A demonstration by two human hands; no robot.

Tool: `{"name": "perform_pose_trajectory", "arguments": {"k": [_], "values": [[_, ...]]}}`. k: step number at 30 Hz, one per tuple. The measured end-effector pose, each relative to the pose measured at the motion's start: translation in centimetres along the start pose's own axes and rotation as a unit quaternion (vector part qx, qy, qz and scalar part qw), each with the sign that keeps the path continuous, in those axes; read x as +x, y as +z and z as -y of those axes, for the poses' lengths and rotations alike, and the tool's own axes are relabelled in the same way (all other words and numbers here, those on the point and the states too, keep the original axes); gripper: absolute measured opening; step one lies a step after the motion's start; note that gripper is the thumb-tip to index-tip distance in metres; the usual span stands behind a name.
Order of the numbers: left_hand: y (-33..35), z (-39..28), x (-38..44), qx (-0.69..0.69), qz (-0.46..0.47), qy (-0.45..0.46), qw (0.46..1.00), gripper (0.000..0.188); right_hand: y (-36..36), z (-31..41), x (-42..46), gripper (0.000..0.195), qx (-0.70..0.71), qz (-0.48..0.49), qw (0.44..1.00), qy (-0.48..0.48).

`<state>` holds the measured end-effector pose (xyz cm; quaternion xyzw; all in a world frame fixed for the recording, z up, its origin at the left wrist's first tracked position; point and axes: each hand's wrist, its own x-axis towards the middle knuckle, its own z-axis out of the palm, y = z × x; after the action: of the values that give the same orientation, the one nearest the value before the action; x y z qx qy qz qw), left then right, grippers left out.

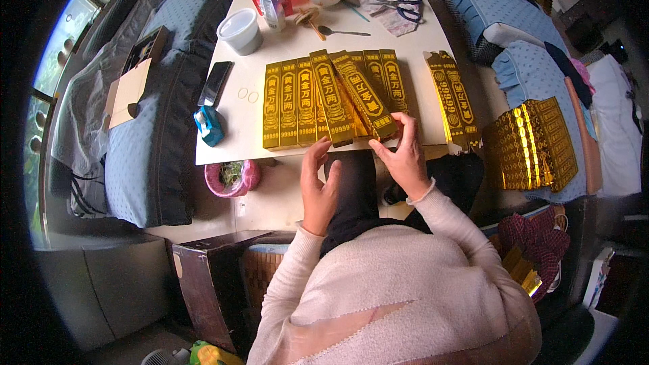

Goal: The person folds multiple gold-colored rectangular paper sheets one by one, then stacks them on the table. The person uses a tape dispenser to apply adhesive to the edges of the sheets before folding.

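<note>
Several long gold-coloured paper boxes (289, 106) bearing printed characters lie side by side on the white table in front of me. Two more rest on top: one gold box (329, 96) runs nearly straight away from me, and another gold box (361, 92) slants down to the right. My right hand (404, 154) grips the near end of the slanting box between thumb and fingers. With fingers apart and nothing held, my left hand (319, 180) is by the near end of the other top box; whether a fingertip touches it I cannot tell.
Flattened gold paper pieces (453, 101) lie at the table's right edge. A phone (215, 83), blue tape dispenser (208, 125) and two rubber bands (248, 94) are at left. Farther back are a lidded tub (240, 32), spoon (345, 32) and scissors (405, 7). More gold boxes (530, 147) sit on the right sofa.
</note>
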<state>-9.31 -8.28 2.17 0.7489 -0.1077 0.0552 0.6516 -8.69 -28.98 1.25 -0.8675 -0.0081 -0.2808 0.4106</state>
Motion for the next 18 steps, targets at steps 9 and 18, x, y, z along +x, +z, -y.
{"name": "perform_pose_trajectory", "arguments": {"k": [9, 18], "values": [[0.7, -3.2, 3.2, 0.373, 0.058, 0.172, 0.91, 0.056, -3.5, -2.7, 3.4, 0.058, 0.215, -0.044, 0.966, 0.137], [0.8, 1.2, 5.6, 0.295, 0.016, 0.193, 0.936, 0.033, -7.7, -6.1, 10.4, 0.048, 0.469, -0.057, 0.873, 0.124]]}}
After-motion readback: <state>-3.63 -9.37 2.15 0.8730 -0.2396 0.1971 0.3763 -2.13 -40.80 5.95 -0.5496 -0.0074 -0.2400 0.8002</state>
